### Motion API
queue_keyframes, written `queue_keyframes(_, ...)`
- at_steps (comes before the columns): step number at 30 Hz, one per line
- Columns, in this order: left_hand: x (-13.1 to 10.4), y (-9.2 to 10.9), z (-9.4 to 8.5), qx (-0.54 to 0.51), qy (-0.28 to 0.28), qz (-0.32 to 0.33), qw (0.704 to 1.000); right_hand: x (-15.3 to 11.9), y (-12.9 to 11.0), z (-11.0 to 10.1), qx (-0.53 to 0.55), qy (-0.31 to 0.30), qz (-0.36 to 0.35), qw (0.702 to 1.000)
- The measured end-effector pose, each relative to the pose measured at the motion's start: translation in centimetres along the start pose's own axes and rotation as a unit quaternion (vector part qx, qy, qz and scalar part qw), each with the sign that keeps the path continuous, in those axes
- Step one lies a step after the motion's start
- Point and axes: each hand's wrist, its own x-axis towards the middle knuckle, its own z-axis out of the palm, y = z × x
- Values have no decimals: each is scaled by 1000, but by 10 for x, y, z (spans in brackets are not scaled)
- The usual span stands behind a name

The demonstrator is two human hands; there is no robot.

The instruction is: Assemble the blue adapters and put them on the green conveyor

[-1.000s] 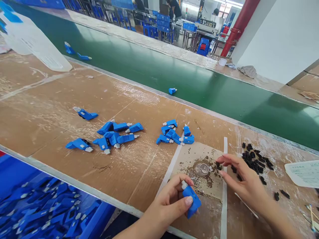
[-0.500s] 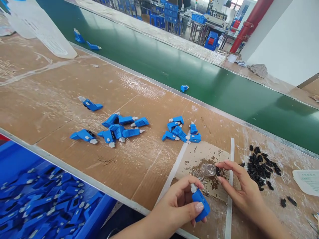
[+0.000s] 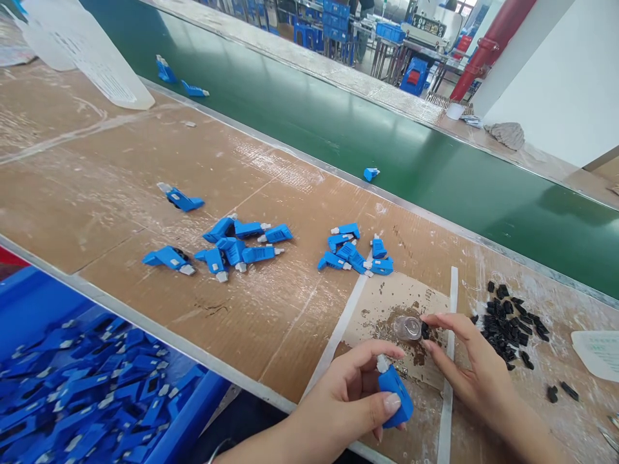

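My left hand (image 3: 355,396) grips a blue plastic part (image 3: 395,396) with a whitish tip pointing up; the index finger is stretched out above the tip. My right hand (image 3: 471,361) pinches a small black piece (image 3: 425,330) between thumb and index finger. This piece is at the right end of a small clear plastic container (image 3: 406,328), which stands on a wet, stained cardboard patch (image 3: 372,303). To the right of my right hand lies a pile of small black pieces (image 3: 505,325). Two loose black pieces lie nearer the front.
Two groups of blue parts lie on the brown table (image 3: 271,309). A blue bin (image 3: 213,393) full of similar parts stands at lower left. Behind runs a green conveyor belt (image 3: 300,122) carrying a few blue parts. A white translucent bottle (image 3: 111,71) lies at upper left.
The view has shifted slightly. My left index finger has straightened away from the blue part's tip. My right hand still pinches the black piece beside the clear container.
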Motion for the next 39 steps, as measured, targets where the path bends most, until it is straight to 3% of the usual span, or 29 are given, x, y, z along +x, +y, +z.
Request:
queue_keyframes(3, 1, 7, 6, 14, 29, 6, 999, 0, 1, -7, 29, 24, 13, 999)
queue_keyframes(5, 4, 10, 11, 16, 45, 17, 999, -1, -2, -13, 124, 40, 55, 990)
queue_keyframes(10, 18, 13, 28, -17, 36, 25, 999, -4, -14, -22, 390, 40, 135, 910)
queue_keyframes(12, 22, 13, 35, -28, 24, 24, 999, -6, -17, -21, 437, 33, 150, 886)
queue_keyframes(15, 26, 13, 41, -39, 5, 25, 999, -8, -18, -18, 461, 17, 158, 873)
queue_keyframes(21, 26, 13, 43, -44, 1, 31, 999, -12, -21, -15, 454, 14, 171, 874)
queue_keyframes(27, 24, 15, 42, -43, 10, 30, 999, -5, -23, -19, 450, 7, 107, 887)
queue_keyframes(33, 25, 17, 41, -56, 29, 29, 998, 5, -25, -35, 228, -43, -89, 969)
queue_keyframes(39, 25, 19, 37, -81, 61, 66, 993, -1, -34, -33, 88, -45, -157, 983)
